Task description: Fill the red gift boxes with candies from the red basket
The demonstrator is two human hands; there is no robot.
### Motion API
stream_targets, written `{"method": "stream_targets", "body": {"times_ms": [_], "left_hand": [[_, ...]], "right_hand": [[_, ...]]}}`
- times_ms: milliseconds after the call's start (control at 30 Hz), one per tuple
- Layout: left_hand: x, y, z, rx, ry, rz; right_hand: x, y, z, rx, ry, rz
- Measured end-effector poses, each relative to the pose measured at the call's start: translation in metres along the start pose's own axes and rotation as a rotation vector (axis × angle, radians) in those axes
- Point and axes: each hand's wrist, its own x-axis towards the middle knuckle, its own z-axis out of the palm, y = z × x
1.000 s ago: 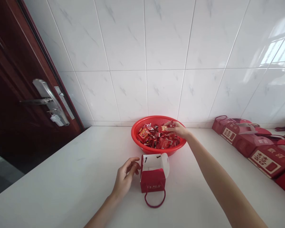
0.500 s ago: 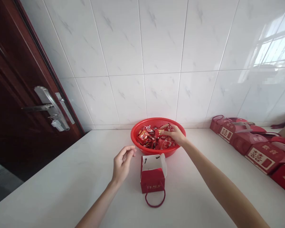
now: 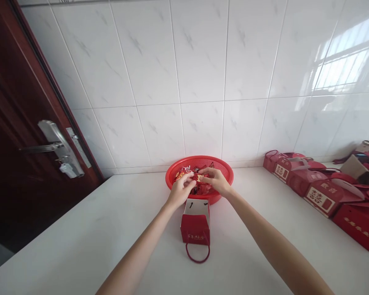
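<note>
A red plastic basket (image 3: 172, 164) holds many small shiny red candy packets (image 3: 181, 173). Over its middle, both of my hands meet at one red candy packet with a gold patch (image 3: 199, 178). My right hand (image 3: 217, 181) pinches it from the right side. From the left, my left hand (image 3: 182, 190) has its thumb and fingers closed at the packet's other edge; the fingers partly cover it. Just in front of the basket stands a small red gift box (image 3: 195, 227), its top open and white inside. The box's dark red cord handle (image 3: 198, 261) lies toward me.
Several red gift boxes (image 3: 318, 196) stand in a row along the right side of the white table (image 3: 110, 229). Behind them lies a brown cardboard box (image 3: 350, 169). A tiled wall (image 3: 199, 82) backs the table. A dark wooden door (image 3: 15, 123) with a metal handle is at left.
My left hand has moved up and right from beside the gift box to the packet over the basket. My right hand has shifted slightly left with the packet. The view has tilted slightly.
</note>
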Motion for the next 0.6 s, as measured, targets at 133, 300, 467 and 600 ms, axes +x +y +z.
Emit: {"method": "stream_targets", "body": {"times_ms": [133,300,467,600], "left_hand": [[0.003,-0.005,-0.006,0.057,-0.041,0.020],[0.008,-0.012,-0.009,0.211,-0.166,0.057],[0.033,-0.019,-0.001,0.335,-0.308,0.018],[0.051,-0.024,0.005,0.447,-0.404,-0.023]], "right_hand": [[0.002,0.000,-0.004,0.250,0.121,0.086],[0.004,0.001,-0.016,0.382,0.167,0.100],[-0.003,-0.002,-0.027,0.458,0.211,0.114],[-0.011,-0.003,-0.040,0.503,0.249,0.087]]}}
